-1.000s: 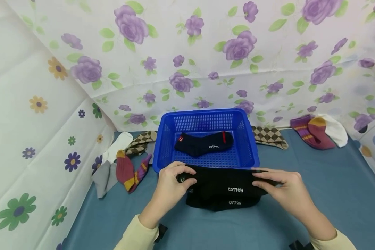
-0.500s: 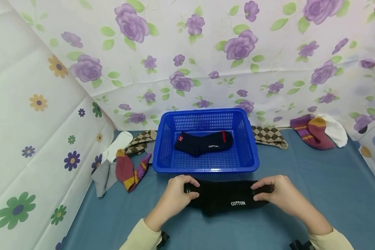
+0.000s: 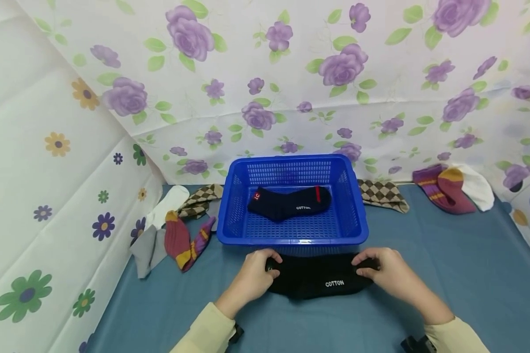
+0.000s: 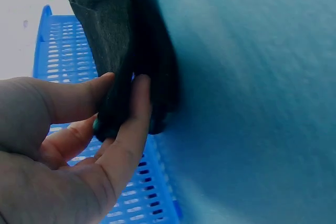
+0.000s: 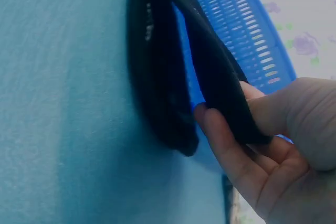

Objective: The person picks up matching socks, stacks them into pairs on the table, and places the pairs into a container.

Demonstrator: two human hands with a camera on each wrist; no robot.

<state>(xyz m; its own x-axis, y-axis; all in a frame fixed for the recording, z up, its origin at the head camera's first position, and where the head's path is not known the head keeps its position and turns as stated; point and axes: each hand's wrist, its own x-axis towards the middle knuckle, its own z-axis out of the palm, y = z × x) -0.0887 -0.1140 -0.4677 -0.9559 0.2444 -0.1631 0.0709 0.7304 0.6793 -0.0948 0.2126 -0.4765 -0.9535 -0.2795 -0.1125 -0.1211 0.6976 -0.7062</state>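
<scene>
A black sock (image 3: pixel 309 274) with a white "COTTON" print is stretched sideways just in front of the blue basket (image 3: pixel 291 241). My left hand (image 3: pixel 258 274) pinches its left end between thumb and fingers, by a small label. At the other end, my right hand (image 3: pixel 386 272) pinches the sock in the same way. The right wrist view shows the gripped sock (image 5: pixel 218 66) and a second black sock (image 5: pixel 157 82) alongside it, with a gap between them. From the head, that second sock is mostly hidden. Inside the basket lies a dark navy sock (image 3: pixel 282 203) with a red label and red stripe.
Left of the basket are a white sock (image 3: pixel 168 206), a checkered sock (image 3: pixel 200 200), a grey sock (image 3: pixel 145 250) and a maroon, yellow and purple sock (image 3: pixel 176 235). To its right lie another checkered sock (image 3: pixel 383 193), a maroon sock (image 3: pixel 455 191) and a white sock (image 3: pixel 477 186).
Both hands have drawn the black socks down and away from the basket's front rim. The lower sock's "COTTON" print, seen earlier, is now covered. The hands have come slightly closer together.
</scene>
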